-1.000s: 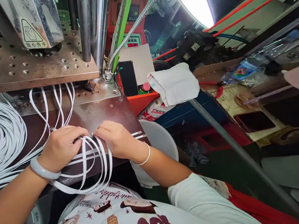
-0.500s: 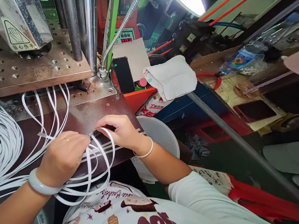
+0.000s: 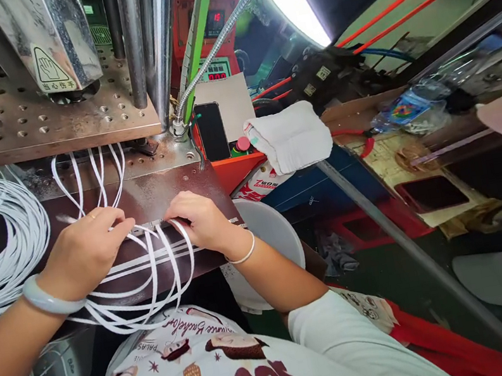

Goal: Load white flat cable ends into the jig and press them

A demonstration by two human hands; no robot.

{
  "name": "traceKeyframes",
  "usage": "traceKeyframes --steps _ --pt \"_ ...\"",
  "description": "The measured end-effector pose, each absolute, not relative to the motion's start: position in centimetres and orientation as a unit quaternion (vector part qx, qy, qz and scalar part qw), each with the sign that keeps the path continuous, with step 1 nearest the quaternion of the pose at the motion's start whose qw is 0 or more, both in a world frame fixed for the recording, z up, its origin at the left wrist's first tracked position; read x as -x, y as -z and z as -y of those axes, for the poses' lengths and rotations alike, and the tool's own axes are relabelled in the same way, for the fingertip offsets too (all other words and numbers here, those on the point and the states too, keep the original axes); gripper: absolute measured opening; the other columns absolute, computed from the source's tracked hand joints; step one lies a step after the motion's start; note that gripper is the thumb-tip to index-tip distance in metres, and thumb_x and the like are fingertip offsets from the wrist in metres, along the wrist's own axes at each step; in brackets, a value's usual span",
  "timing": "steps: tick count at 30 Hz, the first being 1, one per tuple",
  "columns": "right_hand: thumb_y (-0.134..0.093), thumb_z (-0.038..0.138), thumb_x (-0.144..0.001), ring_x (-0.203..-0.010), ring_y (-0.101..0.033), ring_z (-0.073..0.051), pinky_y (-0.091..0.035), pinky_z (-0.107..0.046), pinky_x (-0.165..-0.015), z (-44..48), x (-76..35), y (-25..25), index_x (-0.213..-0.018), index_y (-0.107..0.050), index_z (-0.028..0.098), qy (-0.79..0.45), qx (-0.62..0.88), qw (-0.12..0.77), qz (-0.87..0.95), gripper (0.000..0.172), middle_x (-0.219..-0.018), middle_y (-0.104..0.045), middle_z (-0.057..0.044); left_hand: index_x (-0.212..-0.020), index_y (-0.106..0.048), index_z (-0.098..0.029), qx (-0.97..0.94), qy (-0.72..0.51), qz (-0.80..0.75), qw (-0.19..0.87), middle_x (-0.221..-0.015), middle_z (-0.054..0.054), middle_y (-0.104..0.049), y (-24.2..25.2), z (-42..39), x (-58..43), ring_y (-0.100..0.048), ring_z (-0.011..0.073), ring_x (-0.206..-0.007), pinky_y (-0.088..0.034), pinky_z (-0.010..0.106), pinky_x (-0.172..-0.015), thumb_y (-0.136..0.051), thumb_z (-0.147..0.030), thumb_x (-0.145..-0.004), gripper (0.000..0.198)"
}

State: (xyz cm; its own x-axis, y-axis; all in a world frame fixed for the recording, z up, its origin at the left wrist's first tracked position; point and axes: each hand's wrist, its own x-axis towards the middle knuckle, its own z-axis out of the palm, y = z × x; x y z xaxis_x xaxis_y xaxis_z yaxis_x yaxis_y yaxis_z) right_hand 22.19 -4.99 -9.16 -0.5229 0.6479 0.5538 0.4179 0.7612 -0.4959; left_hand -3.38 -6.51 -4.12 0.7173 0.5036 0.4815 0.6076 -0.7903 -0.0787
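Between my hands, above the brown worktop edge, is a narrow metal strip [image 3: 155, 224] with several white cables [image 3: 173, 262] seated in it and looping down toward my lap. My right hand [image 3: 201, 219] pinches the strip's right end, its fingertips partly out of sight behind a cable. Just left of the strip, my left hand [image 3: 91, 250] is closed, thumb and forefinger pressed together at a white cable; its other fingers are curled and mostly hidden. Behind it, more cable loops [image 3: 99, 175] hang out from under the press plate [image 3: 74, 140].
A large coil of white cable [image 3: 9, 241] lies left on the worktop [image 3: 159, 187]. The press head [image 3: 49, 48] stands overhead with a hand-warning label. At right are a phone [image 3: 213, 131], a red button [image 3: 242, 144], a folded white cloth [image 3: 291, 139] and a grey bucket [image 3: 272, 242].
My left hand has moved left, away from the metal strip, uncovering its left part and the cables there. My right hand stays at the right end. The view has shifted slightly.
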Motion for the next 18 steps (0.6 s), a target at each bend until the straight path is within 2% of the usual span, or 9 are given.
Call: traceKeyframes --steps 3,6,9,12,15,18 --pt "-0.051 0.011 -0.095 -0.08 -0.059 -0.02 -0.045 -0.035 -0.078 5.0 -21.9 9.5 -0.086 -0.069 0.017 -0.135 0.312 0.353 0.871 0.022 -0.08 -0.072 -0.008 -0.103 -0.07 -0.017 0.897 0.3 0.325 0.003 -0.097 0.004 -0.074 4.1 6.0 3.4 -0.071 0.0166 -0.086 -0.057 0.027 -0.081 -0.048 -0.008 -0.097 0.024" --pt "-0.051 0.012 -0.095 -0.082 -0.059 -0.02 -0.044 -0.036 -0.08 5.1 -21.9 9.8 -0.086 -0.069 0.018 -0.153 0.325 0.333 0.872 0.021 -0.082 -0.071 -0.008 -0.102 -0.068 -0.017 0.884 0.302 0.354 -0.052 -0.102 0.004 -0.074 4.9 5.4 3.5 -0.071 0.017 -0.095 -0.056 0.028 -0.089 -0.049 -0.008 -0.097 0.022" --pt "-0.051 0.01 -0.093 -0.084 -0.059 -0.021 -0.045 -0.037 -0.082 5.1 -22.4 9.5 -0.088 -0.067 0.018 -0.183 0.319 0.326 0.871 0.019 -0.085 -0.07 -0.007 -0.109 -0.069 -0.016 0.902 0.248 0.353 0.025 -0.107 0.009 -0.073 5.8 5.1 3.8 -0.069 0.023 -0.099 -0.057 0.037 -0.086 -0.045 -0.011 -0.099 0.026" --pt "-0.048 0.006 -0.089 -0.093 -0.059 -0.023 -0.047 -0.038 -0.086 4.5 -22.9 7.9 -0.101 -0.068 0.017 -0.178 0.346 0.316 0.865 0.026 -0.097 -0.068 -0.01 -0.098 -0.071 -0.018 0.908 0.18 0.349 0.146 -0.101 0.009 -0.074 5.7 5.2 4.2 -0.068 0.0278 -0.094 -0.055 0.043 -0.078 -0.046 -0.013 -0.099 0.026" --pt "-0.045 0.006 -0.092 -0.099 -0.058 -0.025 -0.045 -0.038 -0.087 2.4 -22.0 5.4 -0.121 -0.066 0.02 -0.121 0.355 0.212 0.903 0.038 -0.104 -0.065 -0.011 -0.091 -0.07 -0.02 0.897 0.165 0.35 0.214 -0.09 0.007 -0.074 4.7 5.2 4.3 -0.065 0.0252 -0.079 -0.051 0.04 -0.065 -0.048 -0.014 -0.098 0.024" --pt "-0.048 0.005 -0.095 -0.09 -0.061 -0.022 -0.044 -0.033 -0.078 -0.1 -19.9 3.2 -0.117 -0.069 0.021 -0.1 0.263 0.025 0.959 0.035 -0.1 -0.067 -0.008 -0.091 -0.068 -0.019 0.905 0.175 0.317 0.221 -0.087 0.008 -0.073 3.1 5.4 4.3 -0.065 0.0246 -0.075 -0.05 0.039 -0.061 -0.045 -0.012 -0.099 0.025"
